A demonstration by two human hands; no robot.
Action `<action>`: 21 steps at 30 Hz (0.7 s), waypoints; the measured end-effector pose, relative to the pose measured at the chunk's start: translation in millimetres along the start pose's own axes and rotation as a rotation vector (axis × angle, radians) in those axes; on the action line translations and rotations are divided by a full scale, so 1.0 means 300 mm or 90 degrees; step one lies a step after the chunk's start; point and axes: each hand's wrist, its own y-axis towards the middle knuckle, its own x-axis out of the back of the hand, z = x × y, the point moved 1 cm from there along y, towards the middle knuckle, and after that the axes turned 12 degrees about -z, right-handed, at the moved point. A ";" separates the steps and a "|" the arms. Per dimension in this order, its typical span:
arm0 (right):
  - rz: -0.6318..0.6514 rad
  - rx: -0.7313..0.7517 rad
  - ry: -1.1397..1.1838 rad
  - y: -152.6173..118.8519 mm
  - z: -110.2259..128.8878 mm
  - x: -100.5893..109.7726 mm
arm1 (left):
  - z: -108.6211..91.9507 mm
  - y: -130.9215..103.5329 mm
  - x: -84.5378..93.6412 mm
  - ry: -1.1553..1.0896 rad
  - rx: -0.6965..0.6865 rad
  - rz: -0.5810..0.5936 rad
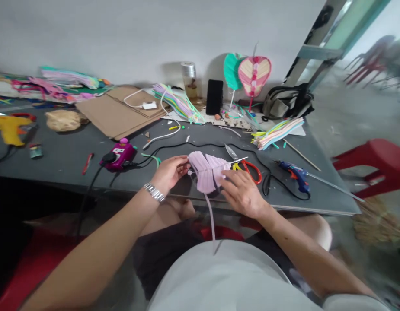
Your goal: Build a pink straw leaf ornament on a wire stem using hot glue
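Observation:
A pink pipe-cleaner piece (204,172), shaped like a leaf or fan with dark gaps, is held between both hands at the table's front edge. My left hand (172,172) pinches its left edge, fingers bent together. My right hand (240,188) has its fingertips on the right side of the piece, fingers curled over it. A thin stick runs across the piece and out to the upper right. One long pale strand hangs from its bottom toward my shirt. Just behind my right hand lie scissors with red-orange handles (253,171).
On the grey table (174,149) are a purple power socket (122,155), a blue glue gun (295,175), a yellow glue gun (11,128), cardboard (122,112), pipe-cleaner bundles (277,133), a phone (214,97), a jar (189,80) and finished fans (254,75). A black cable crosses behind my hands.

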 end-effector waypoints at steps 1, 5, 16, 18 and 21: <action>-0.023 -0.064 -0.034 -0.038 -0.034 0.049 | -0.001 -0.003 -0.001 0.001 0.002 0.002; -0.069 -0.426 -0.262 -0.204 -0.184 0.239 | 0.000 -0.002 0.000 -0.006 0.002 0.008; 0.120 -0.898 -0.434 -0.351 -0.453 0.380 | 0.006 -0.021 -0.025 0.008 -0.044 -0.003; 0.162 -0.947 -0.348 -0.382 -0.527 0.382 | 0.009 -0.011 -0.021 0.014 -0.056 -0.012; 0.028 -1.088 -0.136 -0.387 -0.559 0.384 | 0.013 0.002 -0.020 0.027 -0.079 -0.016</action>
